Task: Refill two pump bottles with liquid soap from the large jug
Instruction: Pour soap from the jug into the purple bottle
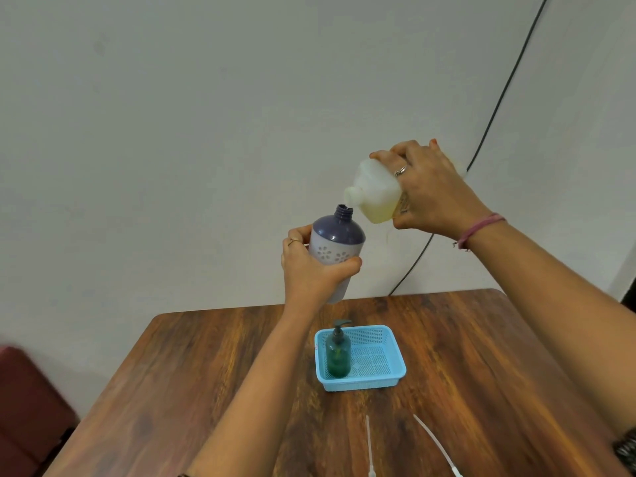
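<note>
The left hand (311, 270) has its grip wrapped around the purple bottle (336, 241), held uncapped above the table (206, 373). The right hand (430, 191) clasps the tilted jug (373, 194), spout just above the bottle's mouth. A green bottle (339, 352) stands in the blue basket (378, 382).

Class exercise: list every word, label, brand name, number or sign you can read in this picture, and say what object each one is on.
No text can be read in this picture.
Jug: a dark printed patch beside the right hand, too small and blurred to read.
Purple bottle, held by the left hand: only white flower patterns, no words.
Blue basket: a small reddish mark on its left rim, unreadable.
Green pump bottle: no label visible.
</note>
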Demonstrator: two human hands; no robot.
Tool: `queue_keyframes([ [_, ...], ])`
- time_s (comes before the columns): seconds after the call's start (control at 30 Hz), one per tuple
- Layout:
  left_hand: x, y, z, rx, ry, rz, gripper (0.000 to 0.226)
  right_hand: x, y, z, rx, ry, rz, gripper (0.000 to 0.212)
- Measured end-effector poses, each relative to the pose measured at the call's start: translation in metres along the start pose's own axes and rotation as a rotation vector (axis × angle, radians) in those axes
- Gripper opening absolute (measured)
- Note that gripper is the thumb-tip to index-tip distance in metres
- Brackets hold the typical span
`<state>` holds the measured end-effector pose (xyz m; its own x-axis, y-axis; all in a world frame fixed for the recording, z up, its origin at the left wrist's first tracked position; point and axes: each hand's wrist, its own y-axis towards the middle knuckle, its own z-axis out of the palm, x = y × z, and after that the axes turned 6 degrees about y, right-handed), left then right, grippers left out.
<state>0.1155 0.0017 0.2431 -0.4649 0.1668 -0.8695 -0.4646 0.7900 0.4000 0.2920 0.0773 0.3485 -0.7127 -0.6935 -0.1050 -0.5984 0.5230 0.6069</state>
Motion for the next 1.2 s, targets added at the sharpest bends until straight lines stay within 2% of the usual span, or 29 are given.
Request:
queue_keyframes([
  [1.2, 0.0037, 0.0019, 0.0034, -0.005, -0.035, -0.028, 0.077, -0.0023, 0.0057, 0.0022, -0.006, -0.050, -0.042, 0.098],
])
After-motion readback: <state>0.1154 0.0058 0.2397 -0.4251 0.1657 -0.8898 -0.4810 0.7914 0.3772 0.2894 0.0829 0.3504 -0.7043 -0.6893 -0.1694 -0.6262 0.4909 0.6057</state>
